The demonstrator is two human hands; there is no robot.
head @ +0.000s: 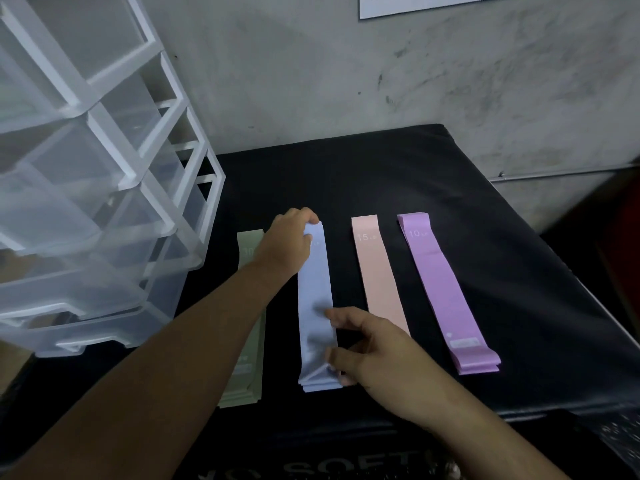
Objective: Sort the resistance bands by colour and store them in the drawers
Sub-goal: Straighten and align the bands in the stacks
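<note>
Nearest us, our right hand (377, 355) pinches the near corner of the blue resistance band stack (316, 289). The stack lies flat on the black desk (519, 289), long axis running away from us. At its far end our left hand (287, 244) curls its fingers over the edge, with the drawer unit (104, 202) beyond on the left.

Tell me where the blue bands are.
Head view: the blue bands lie on the black mat, left of centre, between the green bands and pink bands.
</note>
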